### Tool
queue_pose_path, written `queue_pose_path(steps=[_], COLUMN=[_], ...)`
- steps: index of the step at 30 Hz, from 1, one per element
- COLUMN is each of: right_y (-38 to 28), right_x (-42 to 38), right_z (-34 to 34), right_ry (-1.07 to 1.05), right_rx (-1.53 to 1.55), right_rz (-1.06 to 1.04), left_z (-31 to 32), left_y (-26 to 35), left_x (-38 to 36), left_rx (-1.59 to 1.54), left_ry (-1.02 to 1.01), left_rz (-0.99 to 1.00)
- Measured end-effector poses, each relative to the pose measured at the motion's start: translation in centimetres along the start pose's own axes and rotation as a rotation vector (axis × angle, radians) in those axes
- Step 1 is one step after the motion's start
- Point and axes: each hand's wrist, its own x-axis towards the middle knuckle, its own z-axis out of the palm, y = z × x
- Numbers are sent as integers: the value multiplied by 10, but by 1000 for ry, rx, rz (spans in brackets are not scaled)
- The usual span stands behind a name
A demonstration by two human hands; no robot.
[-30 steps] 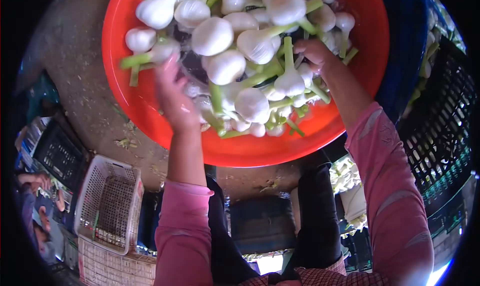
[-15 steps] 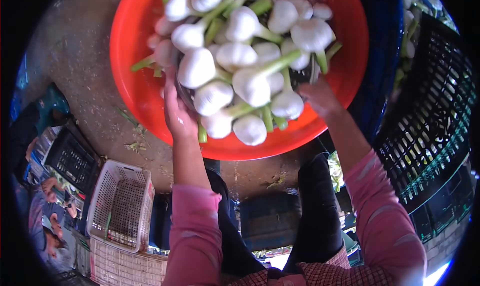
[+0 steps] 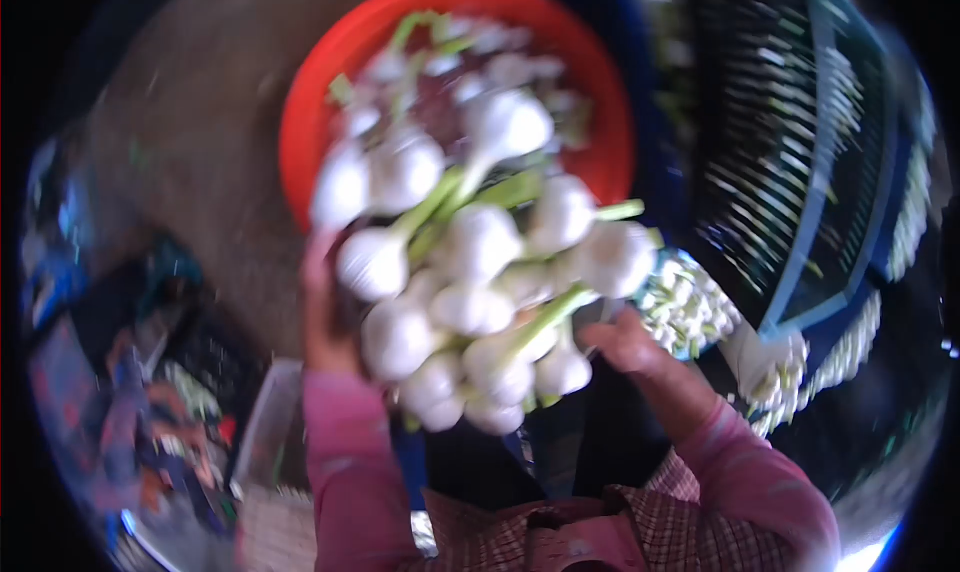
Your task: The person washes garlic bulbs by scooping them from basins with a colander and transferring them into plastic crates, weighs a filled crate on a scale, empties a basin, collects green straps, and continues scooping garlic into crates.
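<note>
A heaped load of white garlic bulbs (image 3: 480,244) with cut green stems is held up in front of me. The dark basket (image 3: 597,315) under them is almost wholly hidden by the bulbs. My left hand (image 3: 325,297) is closed on the left side of this basket, its fingers partly blurred. My right hand (image 3: 625,340) grips the opposite side. Beyond the load stands a round red tub (image 3: 303,122), with more garlic and pieces of green stem in it, smeared by motion.
Dark slatted crates (image 3: 750,122) stand on the right. More garlic (image 3: 688,307) is heaped past my right hand. A pale plastic crate (image 3: 262,422) is at lower left, with blurred people (image 3: 160,422) further left. Bare floor (image 3: 220,102) shows at upper left.
The basket of garlic has come away from over the red tub, toward my body. The garlic inside the tub now shows. My view has swung toward the right.
</note>
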Motion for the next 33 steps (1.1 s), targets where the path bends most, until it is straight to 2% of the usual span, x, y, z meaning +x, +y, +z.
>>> queue_pose_path(steps=[1,2,3,4,5,7,10,11,12,13,14,16,17,18,19,20,21,22,24,25,27,28,30,31,33], right_y=[6,-4,-15,-12,-15,-34,-63,-56,-49,-56,-86,-99,-102,-116,-120,-121,-126,-127,-135,-137,-136,-129,-118,-114,-103], right_x=[-18,-36,-56,-75,-92,-128,-188,-192,-193,-203,-224,-233,-235,-236,-238,-239,-242,-239,-247,-249,-259,-263,-267,-265,-246], right_z=[-3,-3,-1,-4,-13,-18,-35,-44,-50,-54,-59,-81,-97,-106,-125,-143,-149,-158,-163,-159,-141,-133,-113,-106,-90], right_ry=[2,61,72,66,58,42,49,38,26,-23,-74,-81,-206,-147,-322,-496,-509,-716,-804,-870,-943,-993,-878,-853,-792], right_rx=[-6,-137,-128,-9,33,106,271,298,325,537,708,904,996,1069,1093,1112,1238,1332,1412,1474,1610,1649,1483,1429,1338], right_rz=[-65,178,115,71,51,-8,-132,-129,-126,-186,-239,-227,-222,-231,-215,-193,-99,-71,-106,-96,-23,9,116,169,266], left_z=[-21,-42,-18,2,44,82,175,199,230,262,303,382,413,440,473,501,519,534,550,554,555,549,535,503,430], left_y=[-3,-7,12,36,63,111,173,181,190,206,221,229,227,227,232,234,230,224,211,209,210,213,218,219,214], left_x=[-5,-10,-23,-34,-47,-57,-79,-86,-89,-89,-92,-86,-73,-54,-56,-62,-54,-41,-11,-8,-8,-26,-62,-52,-54], left_rx=[93,181,-78,-156,-123,40,240,29,14,7,163,165,250,345,493,686,761,830,1000,959,1274,1307,1373,1280,1046], left_ry=[-109,-214,-208,-362,-468,-567,-543,-768,-808,-806,-790,-1025,-1103,-1144,-1147,-913,-911,-908,-884,-874,-596,-634,-710,-722,-636], left_rz=[24,57,34,89,111,138,74,126,44,-88,-143,-270,-318,-471,-561,-660,-738,-810,-781,-974,-1004,-987,-950,-1024,-810])
